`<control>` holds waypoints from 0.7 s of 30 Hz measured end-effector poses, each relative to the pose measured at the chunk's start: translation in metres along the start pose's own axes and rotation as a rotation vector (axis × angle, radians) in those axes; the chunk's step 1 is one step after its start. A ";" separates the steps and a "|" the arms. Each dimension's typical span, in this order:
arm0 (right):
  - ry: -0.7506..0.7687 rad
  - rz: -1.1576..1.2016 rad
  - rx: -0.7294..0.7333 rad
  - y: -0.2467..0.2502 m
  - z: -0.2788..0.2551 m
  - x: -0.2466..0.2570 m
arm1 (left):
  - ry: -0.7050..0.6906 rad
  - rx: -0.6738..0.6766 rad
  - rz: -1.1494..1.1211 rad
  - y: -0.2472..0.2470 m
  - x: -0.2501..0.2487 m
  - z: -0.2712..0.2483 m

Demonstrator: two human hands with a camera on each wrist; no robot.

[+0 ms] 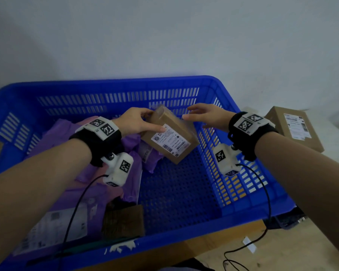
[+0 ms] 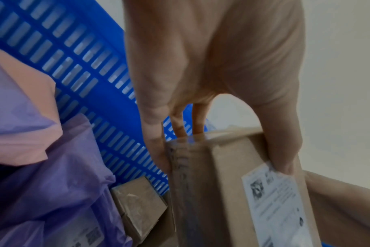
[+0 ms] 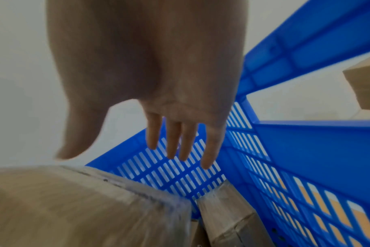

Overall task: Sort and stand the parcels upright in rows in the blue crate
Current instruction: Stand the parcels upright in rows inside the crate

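Your left hand [image 1: 134,122] grips a brown cardboard parcel [image 1: 169,134] at its upper end, thumb pressed on the labelled face and the fingers [image 2: 156,133] curled round the far side. The parcel hangs tilted above the floor of the blue crate [image 1: 184,190], its white shipping label [image 1: 171,140] turned up toward you. Your right hand [image 1: 207,116] is spread with straight fingers [image 3: 171,142] just to the right of the parcel's upper end, holding nothing; the wrist view shows it apart from the cardboard.

Below and to the left of your left wrist lies a heap of purple mailer bags [image 1: 70,159], one with a white label [image 1: 55,229] nearest you. A smaller brown box [image 2: 137,202] sits under your left hand, against the crate's slotted wall, and another dark brown parcel [image 1: 123,222] lies by the near rim, below your left forearm. To the right of your right wrist, outside the crate, a labelled cardboard box [image 1: 296,128] rests on the pale surface.
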State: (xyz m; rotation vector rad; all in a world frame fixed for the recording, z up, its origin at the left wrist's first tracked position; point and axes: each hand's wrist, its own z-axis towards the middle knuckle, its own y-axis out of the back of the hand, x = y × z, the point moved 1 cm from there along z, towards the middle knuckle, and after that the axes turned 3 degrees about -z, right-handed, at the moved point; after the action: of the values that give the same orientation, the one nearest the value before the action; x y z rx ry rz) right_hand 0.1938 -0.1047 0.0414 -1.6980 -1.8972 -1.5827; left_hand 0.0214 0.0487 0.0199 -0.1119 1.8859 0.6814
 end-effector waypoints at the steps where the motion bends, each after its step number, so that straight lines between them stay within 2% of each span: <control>1: 0.034 -0.031 0.048 -0.002 -0.002 0.002 | 0.019 0.030 -0.001 -0.001 -0.002 -0.001; 5: 0.047 -0.093 0.211 -0.014 -0.003 0.003 | 0.083 0.087 -0.009 -0.004 -0.005 -0.004; 8: 0.000 -0.107 0.223 -0.015 -0.006 0.001 | 0.129 0.058 0.007 -0.009 0.001 -0.004; 12: -0.138 -0.008 0.285 -0.008 -0.012 -0.012 | 0.184 0.066 -0.227 -0.024 0.009 -0.005; 14: -0.198 0.018 0.307 -0.003 -0.016 -0.019 | 0.220 0.127 -0.280 -0.030 0.014 -0.010; 18: -0.316 -0.007 0.341 -0.002 -0.020 -0.029 | 0.308 0.322 -0.201 -0.039 0.028 -0.016; 21: -0.373 -0.026 0.405 -0.010 -0.021 -0.034 | 0.405 0.421 -0.190 -0.049 0.036 -0.014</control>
State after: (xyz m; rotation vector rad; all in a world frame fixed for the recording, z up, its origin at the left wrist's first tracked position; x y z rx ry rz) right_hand 0.1878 -0.1398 0.0214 -1.8721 -2.2201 -0.8403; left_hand 0.0131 0.0092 -0.0282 -0.1637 2.3304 0.1249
